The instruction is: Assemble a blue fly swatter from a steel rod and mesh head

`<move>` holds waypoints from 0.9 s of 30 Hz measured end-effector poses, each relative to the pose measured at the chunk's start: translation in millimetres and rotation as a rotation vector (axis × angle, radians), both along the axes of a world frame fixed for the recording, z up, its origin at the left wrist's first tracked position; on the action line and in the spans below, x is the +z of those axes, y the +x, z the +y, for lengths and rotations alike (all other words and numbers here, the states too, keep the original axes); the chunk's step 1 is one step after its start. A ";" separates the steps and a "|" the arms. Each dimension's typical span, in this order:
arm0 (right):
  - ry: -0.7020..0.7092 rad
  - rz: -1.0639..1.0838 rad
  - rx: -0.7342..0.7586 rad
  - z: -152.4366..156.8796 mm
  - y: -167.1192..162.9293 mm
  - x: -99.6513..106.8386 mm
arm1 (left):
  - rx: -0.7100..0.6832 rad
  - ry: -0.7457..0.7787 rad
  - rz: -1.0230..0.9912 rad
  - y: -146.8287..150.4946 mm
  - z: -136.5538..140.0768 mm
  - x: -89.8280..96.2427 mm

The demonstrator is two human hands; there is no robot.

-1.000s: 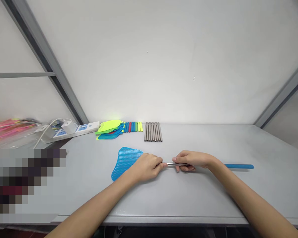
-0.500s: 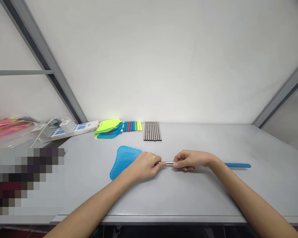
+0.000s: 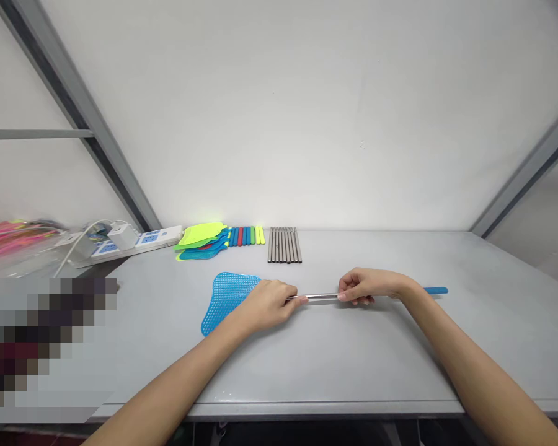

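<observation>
A fly swatter lies across the table in front of me, with a blue mesh head (image 3: pixel 230 297) at the left, a thin silver rod (image 3: pixel 323 297) in the middle and a blue grip (image 3: pixel 437 290) at the right. My left hand (image 3: pixel 272 305) is closed where the head meets the rod and covers that joint. Farther right, my right hand (image 3: pixel 360 287) pinches the rod between thumb and fingers. A bare stretch of rod shows between the two hands. Part of the grip is hidden behind my right wrist.
Along the wall lie several stacked swatter heads (image 3: pixel 202 233), a row of coloured grips (image 3: pixel 240 236) and several metal tubes (image 3: pixel 285 245). A white power strip (image 3: pixel 160 237) with plugged-in adapters and a cable is at the left, beside bagged pink items (image 3: pixel 16 238).
My right hand has moved right and slightly away from me, so more rod shows between my hands. The grip's far end now appears farther left and higher. My left hand keeps its hold.
</observation>
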State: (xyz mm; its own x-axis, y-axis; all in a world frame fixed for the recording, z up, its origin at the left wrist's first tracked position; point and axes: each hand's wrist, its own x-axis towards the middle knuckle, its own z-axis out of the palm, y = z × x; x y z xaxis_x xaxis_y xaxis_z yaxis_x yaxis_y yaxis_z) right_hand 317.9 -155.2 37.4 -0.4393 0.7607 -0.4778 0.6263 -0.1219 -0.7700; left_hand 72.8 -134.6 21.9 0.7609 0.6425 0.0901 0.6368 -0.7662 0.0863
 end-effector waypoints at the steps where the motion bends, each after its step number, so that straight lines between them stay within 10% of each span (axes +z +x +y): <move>1: 0.006 -0.007 -0.001 -0.5 0.3 1.1 | 0.001 0.002 -0.002 -0.2 0.3 0.2; 18: 0.090 0.048 0.035 -1.9 -4.4 1.2 | 0.001 0.035 -0.014 -4.1 2.1 -2.6; 27: -0.115 0.180 0.063 2.6 -11.1 -15.5 | -0.054 0.116 0.018 -9.1 1.1 -3.2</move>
State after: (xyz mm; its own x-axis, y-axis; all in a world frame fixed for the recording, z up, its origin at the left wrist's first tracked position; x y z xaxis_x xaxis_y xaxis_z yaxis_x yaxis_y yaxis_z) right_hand 306.7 -152.6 21.9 -0.5701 0.6746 -0.4690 0.4889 -0.1804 -0.8535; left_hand 63.7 -133.5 18.7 0.7964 0.5865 0.1475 0.5948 -0.8037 -0.0154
